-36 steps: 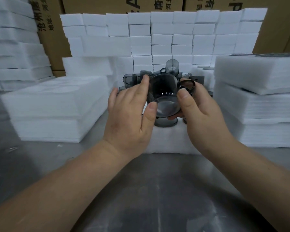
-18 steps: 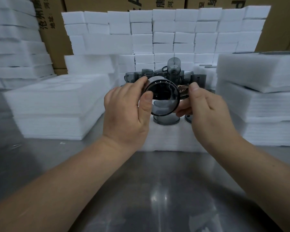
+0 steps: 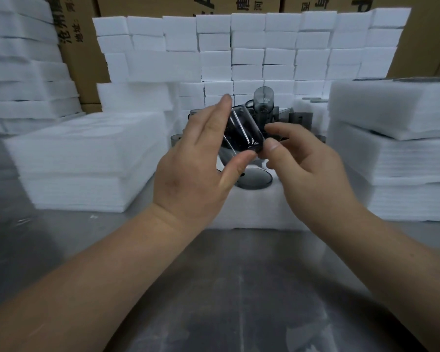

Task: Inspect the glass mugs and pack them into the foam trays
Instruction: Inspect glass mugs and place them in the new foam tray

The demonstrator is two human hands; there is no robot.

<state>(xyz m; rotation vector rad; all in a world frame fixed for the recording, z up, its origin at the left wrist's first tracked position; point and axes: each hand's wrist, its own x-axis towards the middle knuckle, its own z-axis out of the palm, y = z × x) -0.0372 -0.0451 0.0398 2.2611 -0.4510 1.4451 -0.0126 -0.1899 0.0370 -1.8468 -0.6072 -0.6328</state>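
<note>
On the head view I see the left hand pinching the tilted glass mug above the foam tray, while the right hand curls at its base, grip unclear; being slick, brittle glass, it is probably best held round the body.

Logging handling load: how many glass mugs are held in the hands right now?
1: a tilted mug between the left hand and right hand, above the foam tray. Other mugs stand behind, unheld, partly hidden.

The left hand hides the left side of the mug, the right hand is blurred so its grip is unclear, and the top edge cuts the cardboard boxes.
</note>
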